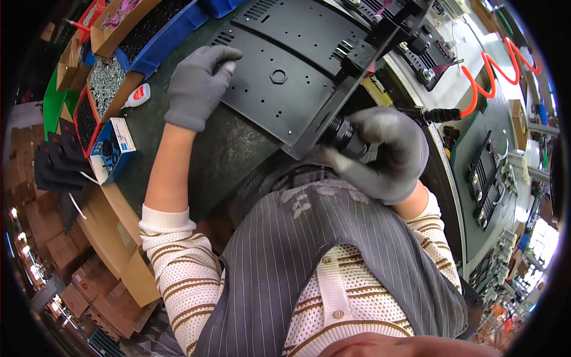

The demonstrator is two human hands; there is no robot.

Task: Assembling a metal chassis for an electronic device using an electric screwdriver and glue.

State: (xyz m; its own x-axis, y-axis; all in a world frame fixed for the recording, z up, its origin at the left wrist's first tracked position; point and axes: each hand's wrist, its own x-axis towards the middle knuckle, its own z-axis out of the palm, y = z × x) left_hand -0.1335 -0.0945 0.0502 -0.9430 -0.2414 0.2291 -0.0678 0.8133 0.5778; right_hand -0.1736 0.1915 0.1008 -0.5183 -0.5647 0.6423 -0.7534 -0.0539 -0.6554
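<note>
A black sheet-metal housing (253,98) with vent slots, small holes and a hexagonal nut-shaped feature lies on the dark green work surface. My left hand (199,86), in a grey glove, rests by its left edge with the fingers curled and the thumb near the forefinger. Whatever may be pinched there is hidden. On the housing's near right side, my gloved right hand (392,152) curves round a black ribbed cylindrical part (344,135) sticking out of the upright plate (333,113). Motion smears some of its fingers.
Left of the housing stand a tray of silvery screws (107,80), a blue bin (163,44), a small white bottle (138,96) and a blue-and-white box (113,146). An orange coiled air hose (485,74) ends in a black tool (440,115) at right.
</note>
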